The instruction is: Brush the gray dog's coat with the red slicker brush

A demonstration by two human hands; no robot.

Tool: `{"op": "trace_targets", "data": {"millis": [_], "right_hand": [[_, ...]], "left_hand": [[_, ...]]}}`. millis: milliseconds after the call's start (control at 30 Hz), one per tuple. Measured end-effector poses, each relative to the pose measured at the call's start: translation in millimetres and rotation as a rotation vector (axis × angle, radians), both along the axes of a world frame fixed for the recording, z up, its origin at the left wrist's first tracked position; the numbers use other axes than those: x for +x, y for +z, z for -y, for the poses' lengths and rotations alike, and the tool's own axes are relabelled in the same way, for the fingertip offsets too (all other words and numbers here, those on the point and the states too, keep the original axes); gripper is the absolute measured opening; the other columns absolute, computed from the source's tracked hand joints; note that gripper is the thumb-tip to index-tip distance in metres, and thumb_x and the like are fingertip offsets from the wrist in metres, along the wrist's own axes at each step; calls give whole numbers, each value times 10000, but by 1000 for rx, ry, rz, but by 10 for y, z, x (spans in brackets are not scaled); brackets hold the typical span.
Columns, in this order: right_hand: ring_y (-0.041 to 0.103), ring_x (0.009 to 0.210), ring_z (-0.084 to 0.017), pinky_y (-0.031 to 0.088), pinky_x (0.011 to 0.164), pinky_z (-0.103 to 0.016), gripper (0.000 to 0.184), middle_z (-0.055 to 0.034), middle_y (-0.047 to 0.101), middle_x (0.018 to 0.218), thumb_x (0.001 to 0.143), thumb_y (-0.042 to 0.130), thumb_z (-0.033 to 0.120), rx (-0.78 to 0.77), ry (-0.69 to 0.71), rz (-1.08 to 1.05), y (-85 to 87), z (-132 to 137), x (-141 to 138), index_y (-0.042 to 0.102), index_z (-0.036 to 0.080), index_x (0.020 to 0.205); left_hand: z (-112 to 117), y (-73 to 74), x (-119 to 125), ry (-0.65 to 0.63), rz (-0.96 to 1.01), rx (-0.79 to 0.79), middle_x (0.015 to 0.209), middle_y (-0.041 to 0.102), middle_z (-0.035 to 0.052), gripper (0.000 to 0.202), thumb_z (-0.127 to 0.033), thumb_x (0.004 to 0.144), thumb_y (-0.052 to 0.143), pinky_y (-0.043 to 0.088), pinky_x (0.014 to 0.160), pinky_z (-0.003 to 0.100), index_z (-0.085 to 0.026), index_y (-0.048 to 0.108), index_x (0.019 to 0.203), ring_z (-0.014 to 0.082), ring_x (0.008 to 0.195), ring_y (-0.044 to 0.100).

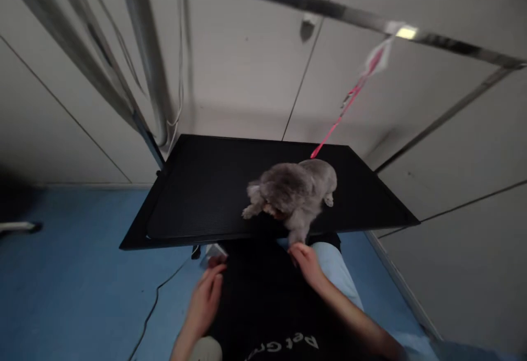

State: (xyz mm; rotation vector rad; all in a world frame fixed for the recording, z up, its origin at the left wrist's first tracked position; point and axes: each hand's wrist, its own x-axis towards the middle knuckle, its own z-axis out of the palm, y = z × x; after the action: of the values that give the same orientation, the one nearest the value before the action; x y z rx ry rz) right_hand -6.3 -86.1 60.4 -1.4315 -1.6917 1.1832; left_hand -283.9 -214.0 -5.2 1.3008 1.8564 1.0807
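Note:
A small grey dog [290,185] is on the black grooming table [197,185], its head lowered towards the near edge. One of its front legs reaches over that edge, and my right hand [304,262] is closed around the paw end of it. Below the table's near edge, to the left, is my left hand [206,295], its fingers stretched forward and holding nothing I can see. Just past those fingertips sits a pale grey object [214,252], partly hidden, whose kind I cannot make out. A pink grooming loop [341,114] runs down to the dog's back.
Overhead, a metal bar [296,1] crosses the view and carries the loop. A grey pipe [144,53] stands at the left by the wall. On the blue floor [82,284] lies a dark cable [154,298]. My black apron [263,306] covers my lap.

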Motion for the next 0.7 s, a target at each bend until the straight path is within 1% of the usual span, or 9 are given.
{"op": "trace_targets", "data": {"millis": [67, 133, 200, 267, 367, 433, 533, 600, 700], "right_hand": [[499, 536, -141, 404, 525, -252, 393, -2, 554, 550, 799, 476, 515, 43, 126, -43, 32, -19, -36, 641, 168, 718], [528, 600, -148, 417, 574, -255, 349, -11, 601, 626, 767, 542, 491, 113, 203, -36, 47, -28, -36, 651, 159, 764], [538, 638, -153, 414, 597, -255, 294, -17, 623, 668, 728, 607, 450, 167, 188, 3, 46, -27, 34, 636, 158, 730], [520, 600, -143, 400, 572, -251, 277, -9, 600, 620, 730, 595, 428, 134, 125, -11, 39, -30, 171, 587, 164, 649], [462, 477, -119, 369, 488, -239, 254, 27, 510, 500, 743, 512, 404, -69, 58, -208, 64, -63, 434, 503, 188, 611], [438, 430, -110, 350, 449, -230, 201, 41, 480, 466, 713, 497, 374, -177, 56, -351, 126, -97, 591, 479, 196, 620], [439, 429, -104, 329, 425, -219, 151, 31, 508, 477, 674, 501, 338, -185, 84, -512, 291, -148, 769, 473, 198, 624], [434, 423, -105, 325, 415, -222, 146, 29, 517, 484, 686, 490, 342, -196, 87, -615, 425, -187, 877, 462, 206, 640], [485, 449, -124, 367, 439, -241, 152, 24, 537, 513, 715, 498, 360, -288, 157, -728, 580, -263, 1101, 452, 217, 694]], "left_hand": [[-369, 473, 436, -246, -19, 172, 1289, 587, 78, 464, -425, 900, 352, 342, 1074, 394, -203, 647, 1181, 246, 1233, 494], [-745, 826, 884, -485, -12, 277, 1305, 571, 93, 487, -425, 912, 340, 307, 1097, 402, -190, 604, 1248, 248, 1256, 462], [-1027, 1051, 1237, -639, -24, 267, 1220, 619, 107, 514, -433, 935, 280, 346, 1068, 415, -177, 615, 1229, 245, 1192, 511], [-1180, 1171, 1444, -730, 1, 217, 1186, 632, 106, 522, -429, 950, 249, 380, 1041, 402, -170, 625, 1205, 225, 1133, 553], [-1266, 1199, 1557, -784, 34, 203, 1138, 657, 85, 437, -383, 949, 306, 418, 1009, 383, -182, 634, 1158, 200, 1072, 592], [-1334, 1138, 1611, -795, -46, 300, 1179, 638, 88, 378, -335, 914, 406, 407, 1028, 399, -191, 579, 1218, 207, 1118, 569], [-1556, 985, 1776, -812, -259, 499, 1357, 497, 143, 604, -309, 807, 581, 341, 1082, 461, -179, 404, 1370, 257, 1272, 446], [-1763, 898, 1924, -789, -360, 564, 1405, 427, 188, 738, -311, 774, 621, 342, 1073, 499, -148, 300, 1418, 289, 1309, 401], [-2056, 874, 2126, -932, -491, 560, 1391, 451, 189, 701, -264, 802, 565, 383, 1044, 484, -145, 274, 1428, 286, 1290, 433]]}}
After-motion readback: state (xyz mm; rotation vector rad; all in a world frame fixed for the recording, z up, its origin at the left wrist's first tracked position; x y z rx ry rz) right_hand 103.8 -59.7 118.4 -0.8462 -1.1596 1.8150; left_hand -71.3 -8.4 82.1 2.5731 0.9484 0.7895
